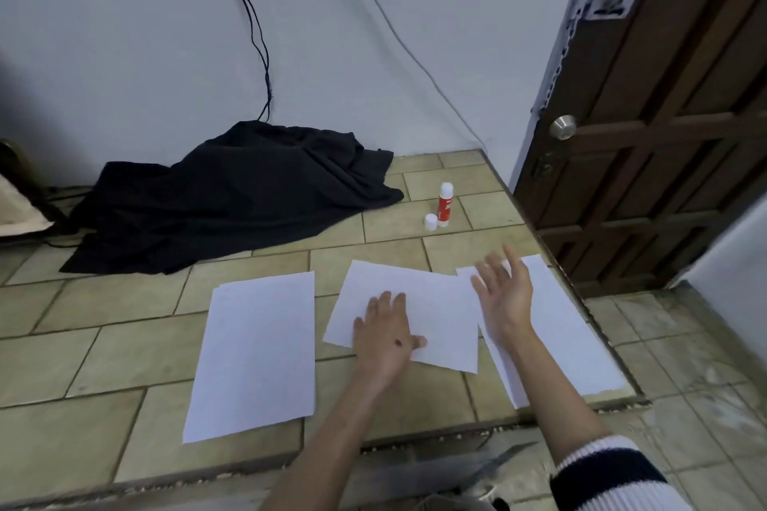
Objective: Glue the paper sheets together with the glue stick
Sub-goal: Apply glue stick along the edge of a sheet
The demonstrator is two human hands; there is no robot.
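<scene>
Along the near edge of the tiled worktop [124,348] lie three white paper sheets, each with its long axis running roughly from the near edge toward the wall. The left sheet [257,353] lies alone, apart from the others. The middle sheet [427,303] is turned askew, its far end swung toward the left, and its right side overlaps the right sheet [556,328], which reaches the worktop's right edge. The left hand [386,340] presses flat on the middle sheet's near left part, fingers spread, holding nothing. The right hand [504,295] hovers over the overlap, palm turned inward, its grip wide and empty. Toward the far right corner the glue stick [445,205] stands upright, uncapped, tip pointing up, with its white cap [431,222] just beside its base. A black cloth [232,195] is heaped against the wall.
</scene>
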